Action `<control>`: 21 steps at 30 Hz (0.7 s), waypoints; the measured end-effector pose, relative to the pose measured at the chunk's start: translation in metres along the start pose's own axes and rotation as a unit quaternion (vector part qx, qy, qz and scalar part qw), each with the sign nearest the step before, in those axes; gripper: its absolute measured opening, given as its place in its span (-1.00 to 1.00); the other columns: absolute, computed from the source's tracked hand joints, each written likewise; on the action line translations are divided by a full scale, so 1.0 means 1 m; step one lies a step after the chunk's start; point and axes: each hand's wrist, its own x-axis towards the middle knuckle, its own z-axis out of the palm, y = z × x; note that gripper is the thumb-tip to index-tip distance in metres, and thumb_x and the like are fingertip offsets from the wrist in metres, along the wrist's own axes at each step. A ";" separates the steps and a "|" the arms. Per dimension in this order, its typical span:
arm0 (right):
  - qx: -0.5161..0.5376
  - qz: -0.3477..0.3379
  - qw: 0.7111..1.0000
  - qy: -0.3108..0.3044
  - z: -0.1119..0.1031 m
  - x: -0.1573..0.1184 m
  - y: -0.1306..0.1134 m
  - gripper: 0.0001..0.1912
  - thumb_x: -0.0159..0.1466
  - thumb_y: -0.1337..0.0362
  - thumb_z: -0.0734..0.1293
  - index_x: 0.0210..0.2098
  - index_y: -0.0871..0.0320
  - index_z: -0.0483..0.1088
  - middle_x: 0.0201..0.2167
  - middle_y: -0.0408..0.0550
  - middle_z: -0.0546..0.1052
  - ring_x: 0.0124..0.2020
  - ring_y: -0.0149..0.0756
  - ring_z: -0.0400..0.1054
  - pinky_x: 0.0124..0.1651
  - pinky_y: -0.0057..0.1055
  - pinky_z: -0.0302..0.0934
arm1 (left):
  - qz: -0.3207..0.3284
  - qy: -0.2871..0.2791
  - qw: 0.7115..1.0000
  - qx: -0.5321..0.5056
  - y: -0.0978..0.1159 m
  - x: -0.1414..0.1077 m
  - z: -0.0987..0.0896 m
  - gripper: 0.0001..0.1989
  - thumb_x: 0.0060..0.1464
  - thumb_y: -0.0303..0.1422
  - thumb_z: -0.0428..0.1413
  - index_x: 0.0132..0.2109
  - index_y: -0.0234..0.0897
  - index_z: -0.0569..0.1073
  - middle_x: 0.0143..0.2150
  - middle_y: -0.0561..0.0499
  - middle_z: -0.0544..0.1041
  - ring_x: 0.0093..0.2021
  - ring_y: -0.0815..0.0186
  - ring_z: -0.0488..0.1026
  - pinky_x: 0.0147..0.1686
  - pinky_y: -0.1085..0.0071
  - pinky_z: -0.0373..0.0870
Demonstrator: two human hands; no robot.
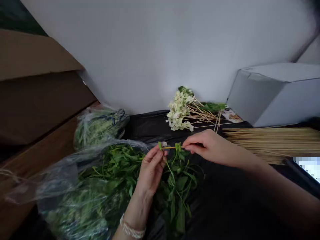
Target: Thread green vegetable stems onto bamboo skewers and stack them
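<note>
- Slender tan wooden skewer (170, 147) bearing folded green leaf pieces (178, 147): level between the hands, above loose green leafy stems (181, 183).
- Left hand (152, 166), right hand (201, 146): each grip pinched closed on one end, apparently for steadiness.
- Black-covered surface (220, 193): pale-leaved clusters (178, 111) behind, near bundled tan sticks (270, 140).
- Room: white wall (140, 60), white box (262, 96).

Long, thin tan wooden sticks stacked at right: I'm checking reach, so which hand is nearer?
Right. The right hand is left of the stick stack, near its ends; the left hand is farther left.
</note>
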 end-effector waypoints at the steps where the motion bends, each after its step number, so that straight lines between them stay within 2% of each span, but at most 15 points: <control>1: 0.000 0.000 1.000 0.000 0.001 0.001 0.001 -0.78 0.33 0.27 0.24 -0.25 0.12 0.54 -0.40 -0.18 0.59 -0.43 -0.41 0.40 -0.31 -0.44 0.20 | 0.001 0.000 1.000 -0.003 0.001 -0.001 -0.001 -0.64 -0.28 -0.48 0.43 -0.23 -0.33 0.63 -0.31 0.00 0.67 -0.37 0.40 0.57 -0.32 0.59 0.52; 5: 0.001 -0.003 1.000 0.001 0.002 0.003 0.003 -0.78 0.33 0.28 0.25 -0.25 0.13 0.55 -0.39 -0.17 0.59 -0.42 -0.41 0.39 -0.31 -0.44 0.19 | 0.006 0.001 1.000 -0.012 0.002 -0.001 -0.002 -0.69 -0.27 -0.48 0.43 -0.27 -0.32 0.63 -0.28 0.02 0.67 -0.37 0.43 0.57 -0.30 0.58 0.52; 21: 0.004 -0.008 1.000 0.012 0.002 0.002 0.003 -0.79 0.31 0.31 0.26 -0.26 0.13 0.56 -0.42 -0.15 0.59 -0.44 -0.41 0.38 -0.32 -0.43 0.19 | 0.011 0.008 1.000 -0.022 0.001 0.001 -0.003 -0.68 -0.30 -0.50 0.43 -0.27 -0.33 0.63 -0.28 0.01 0.67 -0.39 0.44 0.56 -0.32 0.59 0.53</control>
